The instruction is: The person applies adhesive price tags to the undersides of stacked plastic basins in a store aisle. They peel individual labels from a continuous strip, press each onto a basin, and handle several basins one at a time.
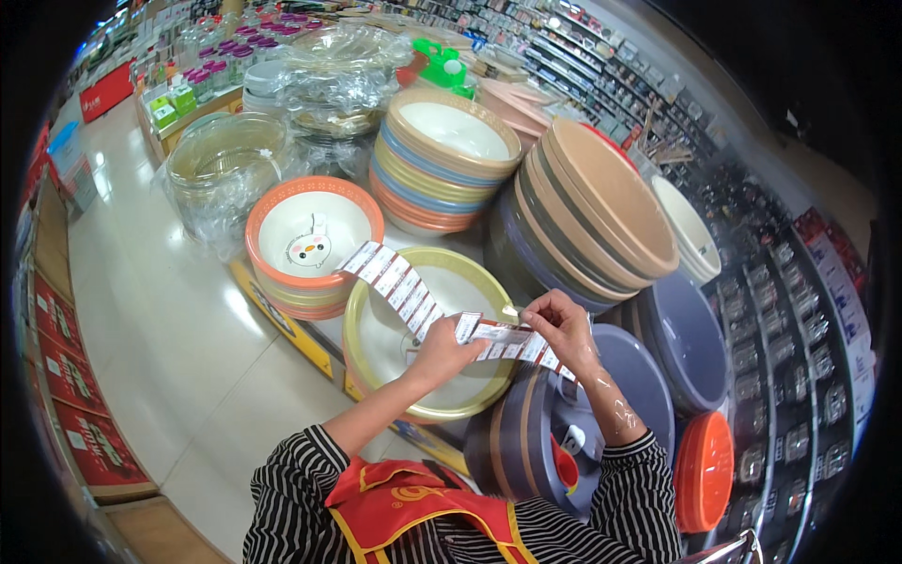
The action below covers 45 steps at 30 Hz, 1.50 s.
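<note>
My left hand (447,352) grips a long folded strip of printed paper labels (398,282). One end curves up toward the orange-rimmed basin, and more labels trail below my right hand (564,328). Between my right thumb and forefinger is a small shiny clear piece (511,309), perhaps tape. Both hands hover over a large basin with a yellow-green rim (359,331) and a whitish inside. Several shiny clear strips (624,416) cling to my right forearm. Left of the labels, an orange-rimmed basin (313,187) has a cartoon face printed inside and tops a nested stack.
Behind stand stacks of beige and coloured basins (444,176) and tilted large tubs (585,211). Grey-blue tubs (634,366) and orange basins (705,472) crowd the right. Plastic-wrapped bowls (225,176) sit at the left. A tiled aisle (176,338) runs past red boxes (84,437).
</note>
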### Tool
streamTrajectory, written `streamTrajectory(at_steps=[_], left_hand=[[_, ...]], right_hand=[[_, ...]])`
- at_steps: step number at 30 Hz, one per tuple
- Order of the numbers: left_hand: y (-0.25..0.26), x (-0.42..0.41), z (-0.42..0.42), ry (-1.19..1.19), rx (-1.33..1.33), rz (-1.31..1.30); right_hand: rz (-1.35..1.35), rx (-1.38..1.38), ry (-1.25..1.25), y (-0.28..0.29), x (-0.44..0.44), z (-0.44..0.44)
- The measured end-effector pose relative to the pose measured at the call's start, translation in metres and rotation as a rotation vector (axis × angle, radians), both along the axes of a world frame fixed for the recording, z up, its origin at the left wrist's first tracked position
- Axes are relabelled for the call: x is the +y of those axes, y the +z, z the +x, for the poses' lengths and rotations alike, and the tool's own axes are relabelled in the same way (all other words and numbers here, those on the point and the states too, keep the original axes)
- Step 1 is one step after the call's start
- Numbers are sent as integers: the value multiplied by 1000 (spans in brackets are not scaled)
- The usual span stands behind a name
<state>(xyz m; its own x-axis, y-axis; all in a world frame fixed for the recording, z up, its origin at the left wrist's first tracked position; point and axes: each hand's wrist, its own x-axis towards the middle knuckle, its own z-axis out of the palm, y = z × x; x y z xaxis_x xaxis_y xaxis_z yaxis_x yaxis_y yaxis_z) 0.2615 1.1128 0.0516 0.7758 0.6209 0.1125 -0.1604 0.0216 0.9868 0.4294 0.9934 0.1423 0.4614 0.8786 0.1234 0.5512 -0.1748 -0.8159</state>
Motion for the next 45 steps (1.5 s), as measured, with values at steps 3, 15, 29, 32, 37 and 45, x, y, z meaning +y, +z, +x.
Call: streamTrajectory(at_steps=[3,15,29,32,37,45], left_hand=[[-11,9,4,141,-17,116],[-42,3,-48,190,-4,188],[-72,17,-62,226,-31,186],[-72,19,-65,210,-28,149],[-75,22,-68,223,-29,126],[-80,26,-68,237,-35,98]], right_hand=[[47,-40,-51,4,19,25],[-192,-232,-223,-66,78,119],[-317,-521,-384,-106,96,152],[-256,-480,-444,-126,94,172],[-228,-551,-501,-140,99,169],[-291,-886,-592,-140,103,160]])
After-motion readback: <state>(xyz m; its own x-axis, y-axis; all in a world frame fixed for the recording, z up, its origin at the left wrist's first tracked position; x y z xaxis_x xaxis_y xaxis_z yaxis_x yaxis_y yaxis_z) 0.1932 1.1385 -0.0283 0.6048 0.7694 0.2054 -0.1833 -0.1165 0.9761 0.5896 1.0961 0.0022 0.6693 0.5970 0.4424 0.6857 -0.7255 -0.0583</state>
